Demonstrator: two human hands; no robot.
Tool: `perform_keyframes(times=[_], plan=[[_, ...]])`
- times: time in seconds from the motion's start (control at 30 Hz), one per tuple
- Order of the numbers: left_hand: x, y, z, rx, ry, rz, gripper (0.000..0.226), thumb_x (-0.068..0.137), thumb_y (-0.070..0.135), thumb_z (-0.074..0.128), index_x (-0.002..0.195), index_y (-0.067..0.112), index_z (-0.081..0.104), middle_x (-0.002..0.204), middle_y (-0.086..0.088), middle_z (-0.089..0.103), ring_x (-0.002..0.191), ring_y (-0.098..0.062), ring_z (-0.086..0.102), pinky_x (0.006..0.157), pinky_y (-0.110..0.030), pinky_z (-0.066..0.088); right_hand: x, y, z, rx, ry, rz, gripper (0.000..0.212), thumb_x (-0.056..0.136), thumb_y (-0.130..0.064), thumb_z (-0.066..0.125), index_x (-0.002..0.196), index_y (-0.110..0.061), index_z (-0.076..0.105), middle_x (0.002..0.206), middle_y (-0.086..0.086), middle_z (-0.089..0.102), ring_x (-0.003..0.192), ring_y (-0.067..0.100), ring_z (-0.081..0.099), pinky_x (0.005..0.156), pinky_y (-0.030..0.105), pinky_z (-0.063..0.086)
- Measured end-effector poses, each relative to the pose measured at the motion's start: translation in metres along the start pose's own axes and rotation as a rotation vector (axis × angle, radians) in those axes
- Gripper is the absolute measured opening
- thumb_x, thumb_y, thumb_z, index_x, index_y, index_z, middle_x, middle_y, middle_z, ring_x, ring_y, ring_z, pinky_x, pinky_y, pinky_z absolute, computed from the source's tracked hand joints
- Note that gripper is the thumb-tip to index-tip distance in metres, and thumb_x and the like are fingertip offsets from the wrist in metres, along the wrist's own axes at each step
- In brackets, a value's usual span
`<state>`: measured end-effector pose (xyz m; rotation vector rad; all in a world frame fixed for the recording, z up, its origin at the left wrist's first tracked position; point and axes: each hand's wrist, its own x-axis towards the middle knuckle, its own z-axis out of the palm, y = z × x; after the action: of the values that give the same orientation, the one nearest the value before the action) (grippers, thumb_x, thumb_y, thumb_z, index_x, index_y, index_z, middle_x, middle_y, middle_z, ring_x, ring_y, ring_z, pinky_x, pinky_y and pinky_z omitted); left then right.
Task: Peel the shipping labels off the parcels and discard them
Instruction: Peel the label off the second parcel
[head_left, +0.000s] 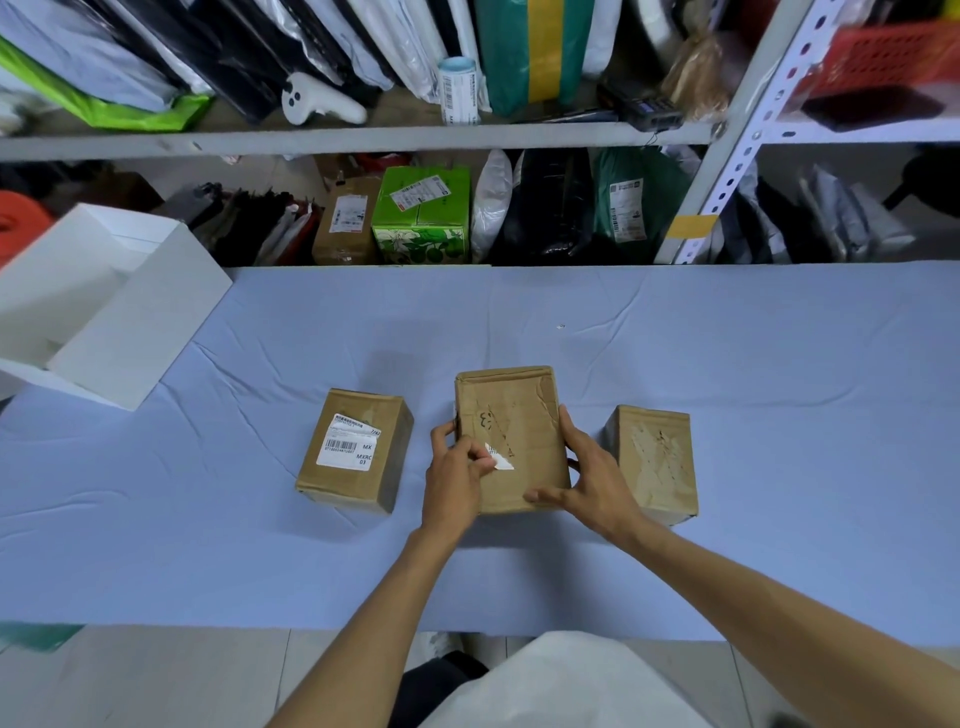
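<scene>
**Label Removal: Middle Parcel in Hand, Left Parcel Label Intact**

Landmark: the middle parcel, a brown carton on the surface, which is covered by a creased pale blue cloth.

Markings: a white label scrap clings to the middle parcel's top face near its left edge, print too small to read. Dark pen strokes cross the same face, illegible.

The left parcel, just left of the middle parcel, carries a whole shipping label with a barcode, "MX" and "MXRC 03". The right parcel, just right of it, shows only pale torn residue on top.

Hands: the left hand pinches the label scrap at the middle parcel's left edge. The right hand grasps that parcel's right side, thumb along the near edge.

Surroundings: a white open box sits far left of the middle parcel. Beyond it stands metal shelving packed with mailer bags, a green carton bearing a label, and a roll of barcode labels.
</scene>
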<state>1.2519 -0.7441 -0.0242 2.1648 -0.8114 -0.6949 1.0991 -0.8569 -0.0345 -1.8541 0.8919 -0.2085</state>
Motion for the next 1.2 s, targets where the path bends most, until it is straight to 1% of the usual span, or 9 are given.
perform_keyframes(times=[0.27, 0.4, 0.57, 0.7, 0.8, 0.97, 1.1, 1.17, 1.2], plan=[[0.0015, -0.0003, 0.0026, 0.017, 0.006, -0.013, 0.01, 0.091, 0.014, 0.061, 0.082, 0.013, 0.057, 0.142, 0.001, 0.032, 0.106, -0.021, 0.058, 0.084, -0.022, 0.04, -0.0001, 0.0018, 0.0, 0.0, -0.01, 0.006, 0.12, 0.06, -0.045, 0.085, 0.152, -0.038, 0.007, 0.144, -0.013, 0.042, 0.126, 0.009, 0.046, 0.106, 0.036, 0.044], [0.0022, -0.0004, 0.0028, 0.001, 0.011, -0.022, 0.011, 0.091, 0.013, 0.061, 0.081, 0.014, 0.057, 0.142, 0.0, 0.032, 0.106, -0.02, 0.057, 0.089, -0.025, 0.042, 0.0004, 0.0013, -0.0003, -0.003, -0.01, 0.006, 0.12, 0.061, -0.043, 0.085, 0.152, -0.037, 0.008, 0.144, -0.014, 0.043, 0.125, 0.008, 0.047, 0.105, 0.034, 0.044], [0.001, 0.001, 0.0028, -0.021, 0.014, -0.045, 0.01, 0.092, 0.011, 0.059, 0.082, 0.012, 0.057, 0.141, 0.0, 0.032, 0.107, -0.018, 0.056, 0.085, -0.02, 0.036, 0.0005, 0.0008, -0.0001, -0.006, -0.014, 0.005, 0.12, 0.061, -0.043, 0.085, 0.152, -0.037, 0.007, 0.144, -0.013, 0.043, 0.125, 0.009, 0.047, 0.106, 0.034, 0.044], [0.0023, -0.0011, 0.0042, -0.043, 0.021, -0.05, 0.011, 0.091, 0.012, 0.06, 0.08, 0.011, 0.059, 0.141, 0.001, 0.032, 0.097, -0.012, 0.052, 0.086, -0.021, 0.036, 0.0005, 0.001, 0.0001, 0.006, -0.014, 0.005, 0.12, 0.062, -0.04, 0.086, 0.152, -0.036, 0.008, 0.144, -0.014, 0.043, 0.127, 0.008, 0.046, 0.107, 0.034, 0.042], [0.003, -0.0026, 0.0052, -0.048, 0.021, -0.052, 0.011, 0.09, 0.012, 0.061, 0.08, 0.011, 0.06, 0.141, 0.0, 0.032, 0.095, -0.011, 0.05, 0.087, -0.023, 0.037, 0.0004, 0.0002, 0.0, 0.019, -0.013, 0.004, 0.119, 0.062, -0.039, 0.086, 0.152, -0.035, 0.01, 0.144, -0.016, 0.043, 0.127, 0.006, 0.046, 0.107, 0.032, 0.042], [0.0019, 0.0009, 0.0041, -0.043, 0.03, -0.058, 0.015, 0.092, 0.012, 0.059, 0.078, 0.014, 0.057, 0.142, 0.001, 0.031, 0.094, -0.011, 0.049, 0.085, -0.022, 0.035, -0.0001, -0.0003, 0.0001, 0.02, -0.017, 0.007, 0.119, 0.062, -0.039, 0.086, 0.152, -0.037, 0.009, 0.143, -0.017, 0.044, 0.127, 0.006, 0.046, 0.106, 0.033, 0.043], [0.0009, 0.0007, 0.0033, -0.089, 0.027, -0.036, 0.012, 0.091, 0.013, 0.061, 0.08, 0.016, 0.057, 0.138, 0.0, 0.034, 0.098, -0.006, 0.048, 0.088, -0.021, 0.034, 0.0, -0.0004, -0.0002, 0.017, -0.016, 0.011, 0.119, 0.062, -0.038, 0.086, 0.152, -0.037, 0.008, 0.142, -0.017, 0.043, 0.127, 0.007, 0.046, 0.106, 0.034, 0.044], [0.0001, 0.0007, 0.0007, -0.142, 0.02, -0.003, 0.012, 0.089, 0.011, 0.062, 0.082, 0.02, 0.058, 0.134, -0.001, 0.039, 0.098, -0.004, 0.05, 0.09, -0.02, 0.034, 0.001, -0.0005, -0.0006, 0.02, -0.017, 0.012, 0.119, 0.062, -0.039, 0.086, 0.152, -0.038, 0.008, 0.142, -0.017, 0.044, 0.126, 0.008, 0.047, 0.105, 0.035, 0.045], [0.0002, -0.0004, -0.0013, -0.164, 0.013, 0.018, 0.016, 0.088, 0.01, 0.063, 0.083, 0.025, 0.058, 0.131, -0.002, 0.041, 0.098, -0.003, 0.052, 0.091, -0.02, 0.035, 0.0016, -0.0004, -0.0008, 0.022, -0.019, 0.016, 0.118, 0.062, -0.038, 0.086, 0.151, -0.038, 0.008, 0.142, -0.016, 0.044, 0.125, 0.009, 0.047, 0.105, 0.035, 0.045]])
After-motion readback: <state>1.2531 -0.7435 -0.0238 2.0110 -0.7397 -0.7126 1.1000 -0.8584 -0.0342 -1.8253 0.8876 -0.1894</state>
